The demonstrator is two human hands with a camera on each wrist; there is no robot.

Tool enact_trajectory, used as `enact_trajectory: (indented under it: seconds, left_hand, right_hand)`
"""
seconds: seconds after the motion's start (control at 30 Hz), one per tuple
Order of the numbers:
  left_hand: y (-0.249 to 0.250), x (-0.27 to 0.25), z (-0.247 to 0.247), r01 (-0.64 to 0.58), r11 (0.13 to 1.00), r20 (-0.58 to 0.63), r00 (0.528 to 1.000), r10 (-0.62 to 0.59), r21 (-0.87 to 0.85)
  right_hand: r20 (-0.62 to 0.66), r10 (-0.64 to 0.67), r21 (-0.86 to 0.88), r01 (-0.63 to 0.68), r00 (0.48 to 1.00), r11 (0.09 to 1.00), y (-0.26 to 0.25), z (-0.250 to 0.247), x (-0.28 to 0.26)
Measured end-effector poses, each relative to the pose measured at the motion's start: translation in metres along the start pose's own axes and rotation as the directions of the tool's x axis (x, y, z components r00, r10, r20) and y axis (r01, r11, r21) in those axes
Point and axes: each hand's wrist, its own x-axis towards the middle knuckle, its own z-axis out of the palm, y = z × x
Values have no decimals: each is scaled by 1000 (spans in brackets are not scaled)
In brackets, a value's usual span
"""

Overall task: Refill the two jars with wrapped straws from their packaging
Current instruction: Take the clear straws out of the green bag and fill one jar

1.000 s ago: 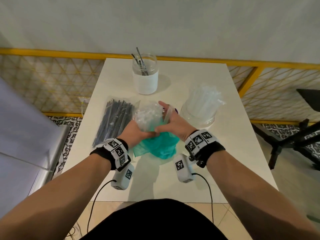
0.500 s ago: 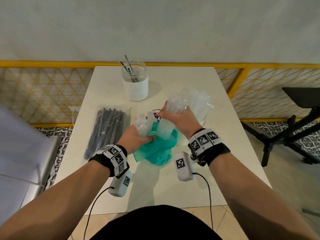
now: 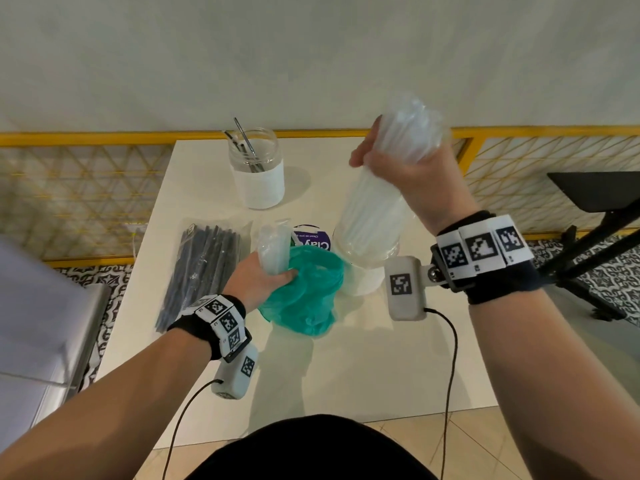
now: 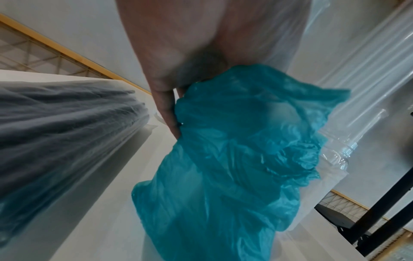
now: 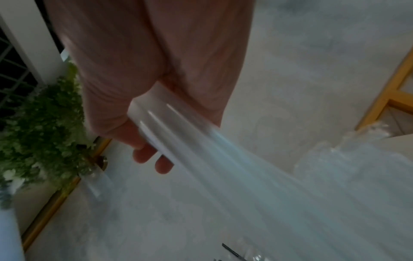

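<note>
Clear wrapped straws [image 3: 398, 147] are up in the air, bunched in the right hand [image 3: 412, 174], whose fingers curl tight round the bundle's upper part. Long axis runs steeply, top end tilted up and away toward the wall, lower end fanning down into the near jar [image 3: 367, 251] on the right of the tabletop [image 3: 346, 368]. The right wrist view shows that grip closed round the straws [image 5: 178, 123], fingertips [image 5: 164, 166] peeking under them, the bundle streaming away blurred. Down low, the left hand [image 3: 258, 282] clutches the teal bag [image 3: 304, 292] together with a clear wrap [image 3: 273, 247] that stands up out of its fist; from the left wrist view the fingers [image 4: 166, 113] are pressed into the crumpled teal plastic [image 4: 234, 159], so that grip is closed on the bag. Just behind the bag sits a purple-labelled round thing [image 3: 311, 239], half hidden. Left of the hand lies a sealed pack of black straws [image 3: 204, 268], long axis running away from the person, flat on the tabletop. Farther back stands the second jar [image 3: 258, 171] with a white band, a few dark straws [image 3: 244, 143] leaning inside it, pointing up and left.
</note>
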Motion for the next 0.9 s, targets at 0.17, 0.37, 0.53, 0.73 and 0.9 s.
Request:
enact_trajectory:
  seconds: [0.17, 0.37, 0.53, 0.73, 0.9]
  left_hand:
    - [-2, 0, -1, 14, 1000, -1, 1000, -14, -17]
    - [-4, -1, -1, 15, 999, -8, 1000, -16, -40]
    - [-3, -1, -2, 14, 999, -9, 1000, -15, -44]
    - [-3, -3, -2, 18, 998, 3, 1000, -18, -58]
    - [-2, -5, -1, 1, 997, -5, 1000, -2, -80]
  right_hand:
    - [100, 63, -37, -59, 993, 998, 1, 9, -9]
    - [179, 26, -76, -12, 983, 997, -18, 6, -4]
    - [213, 124, -131, -98, 969, 987, -9, 13, -7]
    - [-5, 139, -126, -139, 990, 982, 18, 11, -10]
    - [-319, 401, -380, -504, 859, 776, 75, 4, -9]
